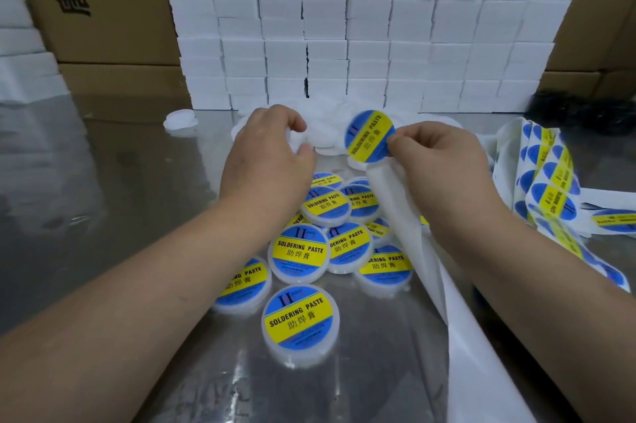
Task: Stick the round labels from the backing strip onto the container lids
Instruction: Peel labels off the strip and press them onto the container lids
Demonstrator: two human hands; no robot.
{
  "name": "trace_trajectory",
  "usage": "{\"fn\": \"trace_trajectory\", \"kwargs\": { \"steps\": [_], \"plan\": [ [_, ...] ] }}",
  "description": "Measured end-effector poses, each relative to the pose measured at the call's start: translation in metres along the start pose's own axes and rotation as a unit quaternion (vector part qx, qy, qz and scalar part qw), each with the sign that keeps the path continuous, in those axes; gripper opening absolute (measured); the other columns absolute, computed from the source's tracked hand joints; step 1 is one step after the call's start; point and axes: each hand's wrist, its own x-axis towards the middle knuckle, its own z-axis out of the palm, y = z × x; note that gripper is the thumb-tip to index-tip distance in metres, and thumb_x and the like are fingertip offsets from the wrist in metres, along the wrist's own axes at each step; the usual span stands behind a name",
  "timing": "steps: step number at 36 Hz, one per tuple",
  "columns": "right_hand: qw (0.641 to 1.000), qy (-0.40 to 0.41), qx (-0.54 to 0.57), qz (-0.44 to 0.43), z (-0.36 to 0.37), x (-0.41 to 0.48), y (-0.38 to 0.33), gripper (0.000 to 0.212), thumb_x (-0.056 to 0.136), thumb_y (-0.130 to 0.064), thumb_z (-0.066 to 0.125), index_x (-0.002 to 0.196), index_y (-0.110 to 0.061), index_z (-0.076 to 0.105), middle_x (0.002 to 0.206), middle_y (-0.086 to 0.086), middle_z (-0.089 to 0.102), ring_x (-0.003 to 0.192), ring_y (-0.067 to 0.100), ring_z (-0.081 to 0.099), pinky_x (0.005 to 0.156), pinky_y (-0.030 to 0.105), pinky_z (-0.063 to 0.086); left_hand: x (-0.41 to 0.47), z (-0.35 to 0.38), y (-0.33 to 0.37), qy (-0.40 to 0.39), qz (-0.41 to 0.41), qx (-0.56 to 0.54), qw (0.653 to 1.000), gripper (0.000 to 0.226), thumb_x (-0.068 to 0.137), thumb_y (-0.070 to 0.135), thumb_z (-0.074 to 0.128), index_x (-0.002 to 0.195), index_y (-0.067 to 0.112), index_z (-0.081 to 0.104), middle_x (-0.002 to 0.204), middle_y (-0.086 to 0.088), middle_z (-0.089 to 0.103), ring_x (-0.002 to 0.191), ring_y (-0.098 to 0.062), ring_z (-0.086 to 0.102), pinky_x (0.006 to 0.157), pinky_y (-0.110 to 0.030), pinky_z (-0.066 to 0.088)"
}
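Label (pixel 370 135): round; blue ground, yellow band across the middle, black print reading SOLDERING PASTE with Chinese characters beneath; held face toward the camera, tilted, above the plain lids (pixel 328 144), between the two hands and apart from the left one.
Right hand (pixel 438 159): thumb and forefinger pinch the label's right edge; the bare white strip (pixel 402 212) hangs from under the same hand and trails down toward the near edge; further right it lies heaped, carrying unpeeled labels (pixel 554 199).
Left hand (pixel 272 154): fingers curled over the plain lids; whether it grips one cannot be told.
Plain lids: white, round, heaped behind the hands; one stray lid (pixel 180 121) to the left.
Labelled lids (pixel 298 252): white-rimmed, same blue and yellow face; overlapping heap between the forearms.
Table (pixel 120 181): shiny metal.
Background: stacked white boxes (pixel 344 44); brown cartons (pixel 110 26) either side.
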Motion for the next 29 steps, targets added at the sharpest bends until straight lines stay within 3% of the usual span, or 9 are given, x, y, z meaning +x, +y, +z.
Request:
{"fn": "trace_trajectory", "kwargs": {
  "steps": [3,7,11,14,18,25,29],
  "plan": [
    [0.999,0.018,0.032,0.000,-0.004,0.003,-0.003,0.025,0.083,-0.018,0.056,0.060,-0.024,0.064,0.049,-0.014,0.056,0.047,0.003,0.045,0.040,0.011,0.034,0.006,-0.002,0.003,0.007,-0.115,-0.143,0.983,0.016,0.088,0.012,0.046,0.096,0.026,0.049,0.094,0.009,0.049,0.074,-0.010,0.051,0.066,-0.028,0.044],
    [0.998,-0.023,0.053,0.006,0.001,-0.003,-0.005,0.025,0.081,-0.016,0.058,0.058,-0.024,0.063,0.052,-0.013,0.057,0.048,0.002,0.045,0.042,0.010,0.034,0.009,-0.001,0.015,-0.030,-0.244,-0.453,0.857,0.017,0.097,0.010,0.037,0.107,0.020,0.047,0.099,0.003,0.058,0.087,-0.014,0.059,0.077,-0.029,0.051],
    [0.992,-0.107,0.068,0.010,0.005,-0.007,-0.007,0.032,0.082,-0.012,0.059,0.054,-0.026,0.066,0.058,-0.006,0.060,0.053,0.007,0.048,0.043,0.014,0.036,0.007,0.001,0.017,-0.082,-0.276,-0.548,0.785,0.018,0.100,0.015,0.036,0.109,0.015,0.051,0.112,-0.007,0.059,0.086,-0.016,0.063,0.072,-0.033,0.056],
    [0.990,-0.127,0.061,0.002,0.007,-0.008,-0.007,0.034,0.083,-0.015,0.059,0.054,-0.031,0.067,0.060,-0.005,0.062,0.056,0.008,0.050,0.045,0.016,0.039,0.007,0.000,0.015,-0.108,-0.270,-0.552,0.781,0.021,0.100,0.020,0.036,0.106,0.020,0.056,0.112,-0.005,0.063,0.081,-0.019,0.068,0.067,-0.041,0.058],
    [0.987,-0.143,0.068,-0.006,0.007,-0.010,-0.008,0.036,0.084,-0.013,0.059,0.053,-0.029,0.067,0.058,-0.013,0.063,0.055,-0.001,0.053,0.050,0.009,0.040,0.006,-0.002,0.015,-0.149,-0.242,-0.570,0.771,0.025,0.101,0.022,0.034,0.102,0.024,0.059,0.095,-0.005,0.069,0.074,-0.020,0.069,0.062,-0.037,0.058],
    [0.983,-0.170,0.071,-0.007,0.007,-0.012,-0.010,0.027,0.085,-0.013,0.059,0.063,-0.025,0.066,0.056,-0.015,0.062,0.055,-0.004,0.053,0.051,0.007,0.039,0.003,-0.002,0.015,-0.228,-0.245,-0.587,0.737,0.023,0.095,0.027,0.039,0.099,0.017,0.059,0.094,-0.013,0.067,0.076,-0.024,0.067,0.077,-0.040,0.054],
    [0.984,-0.167,0.062,0.012,0.009,-0.012,-0.008,0.020,0.085,-0.016,0.060,0.068,-0.024,0.069,0.059,-0.013,0.064,0.060,0.000,0.055,0.056,0.012,0.044,0.002,-0.002,0.015,-0.241,-0.229,-0.600,0.728,0.025,0.093,0.031,0.040,0.096,0.016,0.060,0.091,-0.011,0.069,0.074,-0.022,0.068,0.071,-0.036,0.056]
  ]
}}
